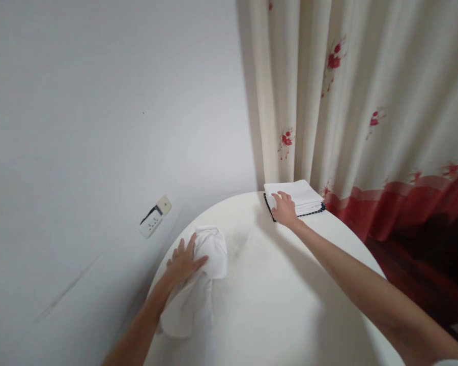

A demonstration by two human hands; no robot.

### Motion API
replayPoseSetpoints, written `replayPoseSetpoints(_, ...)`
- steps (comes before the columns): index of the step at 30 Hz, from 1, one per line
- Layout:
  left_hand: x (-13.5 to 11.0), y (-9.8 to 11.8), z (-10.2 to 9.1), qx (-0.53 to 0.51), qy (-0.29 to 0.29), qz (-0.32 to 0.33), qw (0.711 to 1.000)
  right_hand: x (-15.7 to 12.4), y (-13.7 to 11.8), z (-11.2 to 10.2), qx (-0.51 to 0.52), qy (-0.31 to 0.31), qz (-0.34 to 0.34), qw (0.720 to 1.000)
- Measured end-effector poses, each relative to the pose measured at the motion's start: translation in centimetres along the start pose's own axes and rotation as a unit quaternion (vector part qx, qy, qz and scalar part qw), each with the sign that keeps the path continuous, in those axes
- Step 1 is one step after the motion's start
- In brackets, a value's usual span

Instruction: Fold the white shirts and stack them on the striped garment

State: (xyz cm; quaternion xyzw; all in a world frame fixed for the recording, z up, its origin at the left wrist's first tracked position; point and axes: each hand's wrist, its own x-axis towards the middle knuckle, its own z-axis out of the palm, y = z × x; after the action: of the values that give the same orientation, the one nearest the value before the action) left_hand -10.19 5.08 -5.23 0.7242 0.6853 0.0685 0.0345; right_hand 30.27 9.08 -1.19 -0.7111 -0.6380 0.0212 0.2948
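Note:
A crumpled white cloth (pixel 210 251) lies on the left part of the round white table, with a loose end trailing toward me. My left hand (pixel 183 262) rests on its left side, fingers spread and thumb over the fabric. Farther back on the right sits a neat stack of folded white cloth (pixel 304 195), with a black-and-white patterned edge showing beneath it. My right hand (pixel 284 207) touches the near left part of that stack, fingers apart and reaching over the top. Whether any layer is pinched there cannot be made out.
The round white table (pixel 267 305) has a greyish smudge near its middle. A pale wall (pixel 118 127) borders it on the left, carrying a power socket (pixel 151 223). Behind and to the right hangs a cream curtain (pixel 351 117) with red flowers and a red lower band.

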Motion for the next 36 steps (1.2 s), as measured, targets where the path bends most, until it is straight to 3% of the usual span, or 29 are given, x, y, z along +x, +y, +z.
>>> replayPoseSetpoints(2,-1.5,0.7,2.6,0.076,0.038,0.003,0.996,0.9,2.4,-0.1,-0.060,-0.022,0.018,0.998)
replayPoseSetpoints(4,-2.6,0.9,3.8,0.103,0.056,0.015,0.993,1.5,4.0,-0.2,-0.072,-0.031,0.022,0.997)
replayPoseSetpoints(8,-2.8,-0.2,3.0,0.051,-0.007,0.019,0.998,1.7,4.6,-1.1,-0.056,-0.024,-0.014,0.998)
replayPoseSetpoints(10,-2.6,-0.7,2.1,0.019,-0.008,0.015,1.000,1.8,4.0,-2.2,-0.045,-0.005,-0.033,0.998)
replayPoseSetpoints(13,-3.0,0.4,0.9,-0.039,0.093,0.048,0.994,1.5,2.2,-4.0,-0.030,0.025,-0.073,0.997)
replayPoseSetpoints(16,-4.0,4.1,-0.4,-0.138,0.186,0.143,0.962,-0.4,-1.1,-4.9,-0.013,0.019,-0.128,0.992)
replayPoseSetpoints(18,-5.1,7.5,-1.4,-0.194,0.199,0.215,0.936,-2.9,-4.0,-5.1,0.006,-0.015,-0.176,0.984)
replayPoseSetpoints(20,-6.3,10.6,-1.9,-0.205,0.170,0.258,0.929,-5.9,-6.8,-5.4,0.053,-0.089,-0.255,0.961)
replayPoseSetpoints(22,-7.9,12.9,-1.7,-0.180,0.086,0.272,0.942,-8.3,-8.7,-5.9,0.116,-0.139,-0.306,0.935)
replayPoseSetpoints(24,-9.5,14.0,-0.7,-0.144,-0.017,0.267,0.953,-9.3,-9.1,-6.5,0.146,-0.143,-0.303,0.931)
replayPoseSetpoints(26,-11.2,14.2,0.4,-0.114,-0.088,0.271,0.952,-9.0,-8.0,-6.6,0.150,-0.120,-0.253,0.948)
replayPoseSetpoints(28,-12.5,13.9,1.2,-0.099,-0.123,0.300,0.941,-8.3,-6.0,-5.6,0.151,-0.116,-0.186,0.964)
replayPoseSetpoints(33,-13.8,13.1,0.7,-0.117,-0.194,0.438,0.870,-8.9,-1.1,-0.2,0.143,-0.185,-0.085,0.969)
replayPoseSetpoints(36,-14.0,13.1,0.4,-0.146,-0.204,0.454,0.855,-10.6,0.5,2.2,0.153,-0.210,-0.045,0.965)
